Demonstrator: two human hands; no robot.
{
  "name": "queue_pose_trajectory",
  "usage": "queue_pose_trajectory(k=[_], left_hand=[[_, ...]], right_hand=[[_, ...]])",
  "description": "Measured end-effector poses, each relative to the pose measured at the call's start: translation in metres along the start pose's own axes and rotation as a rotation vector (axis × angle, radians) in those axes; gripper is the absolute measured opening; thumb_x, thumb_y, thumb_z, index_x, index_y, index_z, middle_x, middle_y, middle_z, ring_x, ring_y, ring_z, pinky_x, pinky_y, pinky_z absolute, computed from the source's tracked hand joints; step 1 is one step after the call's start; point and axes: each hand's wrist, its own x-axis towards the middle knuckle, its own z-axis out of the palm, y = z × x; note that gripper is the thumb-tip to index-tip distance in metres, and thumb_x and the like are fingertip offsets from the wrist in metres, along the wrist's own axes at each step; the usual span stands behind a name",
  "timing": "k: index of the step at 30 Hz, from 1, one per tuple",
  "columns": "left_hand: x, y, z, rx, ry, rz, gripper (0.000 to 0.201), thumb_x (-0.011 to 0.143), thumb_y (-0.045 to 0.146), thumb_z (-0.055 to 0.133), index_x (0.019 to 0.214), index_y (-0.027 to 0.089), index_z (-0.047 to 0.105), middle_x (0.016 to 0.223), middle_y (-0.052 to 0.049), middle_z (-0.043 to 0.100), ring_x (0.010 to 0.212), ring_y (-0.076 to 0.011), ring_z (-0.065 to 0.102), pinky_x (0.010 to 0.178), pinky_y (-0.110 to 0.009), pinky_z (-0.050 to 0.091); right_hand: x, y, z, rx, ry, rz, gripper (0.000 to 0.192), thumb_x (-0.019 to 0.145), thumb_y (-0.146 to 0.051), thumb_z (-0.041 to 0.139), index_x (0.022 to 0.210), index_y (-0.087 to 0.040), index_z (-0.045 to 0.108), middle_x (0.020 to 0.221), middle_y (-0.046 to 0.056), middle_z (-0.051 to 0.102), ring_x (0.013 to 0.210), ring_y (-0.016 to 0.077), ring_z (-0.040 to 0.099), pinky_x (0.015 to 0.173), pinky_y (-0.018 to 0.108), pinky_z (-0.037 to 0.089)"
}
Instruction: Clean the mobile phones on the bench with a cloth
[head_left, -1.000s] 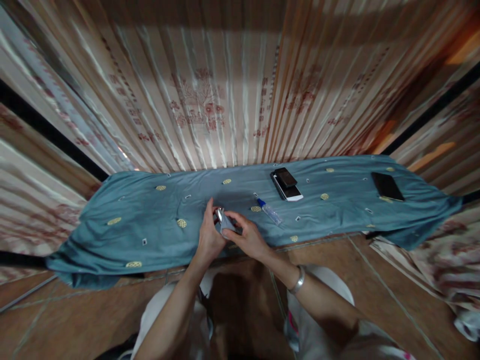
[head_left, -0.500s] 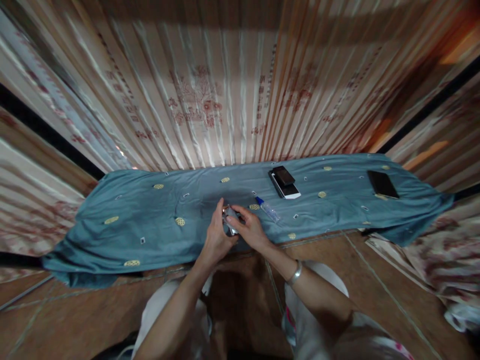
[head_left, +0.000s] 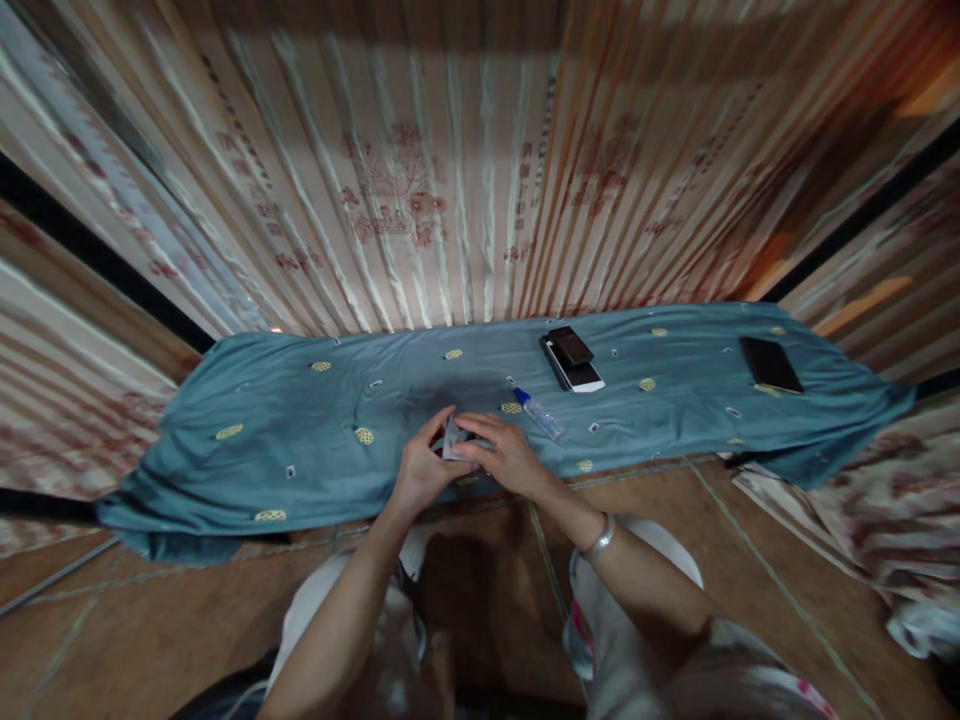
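Observation:
My left hand and my right hand meet over the front middle of the teal cloth. Between them is a small grey piece that looks like a wiping cloth. The left thumb and fingers curve around its left side, while the right fingers press on it from the right. Whatever lies under the grey piece is mostly hidden by the fingers. Just right of my right hand lies a clear spray bottle with a blue top, touched by neither hand.
A white phone lies on the teal cloth, with a dark wallet-like item on top. Farther right is a black flat case. Pleated curtains hang behind, and dark poles stand at both sides.
Both hands have turned slightly around the held item. The shiny part seen earlier is now covered, and the grey piece shows more between the fingers. The view has shifted a little.

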Motion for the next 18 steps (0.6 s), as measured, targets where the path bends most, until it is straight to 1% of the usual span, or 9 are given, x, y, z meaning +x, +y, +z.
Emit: queue_pose_trajectory(k=[3,6,8,12,18], left_hand=[[0.001,-0.005,0.002,-0.013,-0.006,0.020,0.077,0.050,0.035,0.081,0.120,0.015,0.056,0.108,-0.010,0.062,0.096,-0.0229,0.059,0.085,-0.035,0.048],[0.001,-0.009,0.002,0.012,0.019,0.021,0.082,0.048,0.036,0.082,0.122,0.016,0.054,0.103,-0.008,0.061,0.089,-0.0203,0.059,0.083,-0.034,0.048],[0.001,-0.010,0.001,0.039,0.027,0.021,0.084,0.046,0.036,0.083,0.123,0.017,0.054,0.101,-0.007,0.060,0.086,-0.0187,0.058,0.081,-0.033,0.048],[0.000,-0.007,-0.001,0.097,0.025,0.033,0.080,0.044,0.037,0.084,0.118,0.018,0.058,0.098,-0.006,0.059,0.085,-0.0180,0.057,0.080,-0.032,0.047],[-0.003,-0.008,0.000,0.053,0.013,-0.004,0.075,0.041,0.038,0.085,0.110,0.017,0.063,0.094,-0.006,0.060,0.086,-0.0197,0.058,0.080,-0.033,0.048]], right_hand=[[-0.001,-0.004,-0.002,-0.120,-0.029,-0.035,0.036,0.086,-0.041,0.054,0.113,-0.018,0.062,0.112,0.009,0.065,0.103,0.0207,0.059,0.091,0.037,0.045],[-0.002,-0.008,-0.004,-0.183,-0.055,-0.060,0.034,0.088,-0.039,0.052,0.110,-0.016,0.063,0.111,0.010,0.066,0.101,0.0205,0.058,0.090,0.035,0.045],[-0.001,-0.009,-0.006,-0.181,-0.075,-0.052,0.032,0.088,-0.038,0.052,0.108,-0.016,0.063,0.110,0.009,0.066,0.101,0.0200,0.059,0.089,0.034,0.045],[-0.001,-0.008,-0.010,-0.130,-0.124,-0.037,0.028,0.087,-0.037,0.055,0.106,-0.019,0.064,0.109,0.007,0.067,0.100,0.0190,0.060,0.089,0.032,0.045],[-0.004,-0.007,-0.014,-0.102,-0.146,-0.027,0.028,0.086,-0.037,0.056,0.104,-0.018,0.066,0.104,0.007,0.069,0.097,0.0200,0.062,0.085,0.033,0.046]])
